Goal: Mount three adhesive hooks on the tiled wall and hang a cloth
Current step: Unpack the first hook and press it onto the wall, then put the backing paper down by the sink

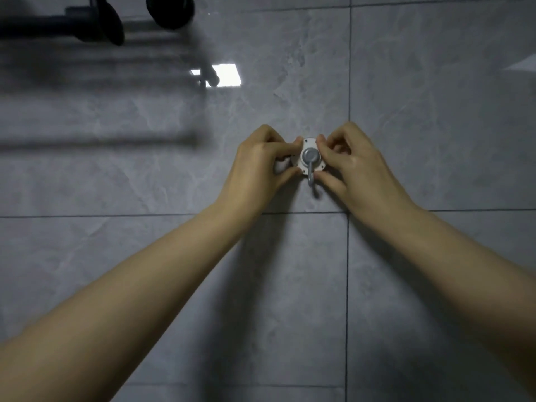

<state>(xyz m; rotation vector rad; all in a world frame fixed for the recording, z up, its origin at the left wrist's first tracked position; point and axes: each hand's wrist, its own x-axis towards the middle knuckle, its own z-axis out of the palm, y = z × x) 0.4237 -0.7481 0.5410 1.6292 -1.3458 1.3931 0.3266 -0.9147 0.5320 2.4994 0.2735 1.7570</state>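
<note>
A dark rail fixture (pixel 58 26) juts out at the top left corner of the view, blurred, with a rounded dark end piece (pixel 111 23) hanging from it. Just to its right, against the top edge, sits a second round black shape (pixel 170 10), cut off by the frame so its form cannot be told. Below these, a bright rectangular reflection (pixel 222 76) shows on the glossy surface, with a small grey knob-like reflection (pixel 210 78) crossing its left part.

A home bathroom: glossy grey wall tiles (pixel 290 271), dark towel rack (pixel 58 27).
</note>
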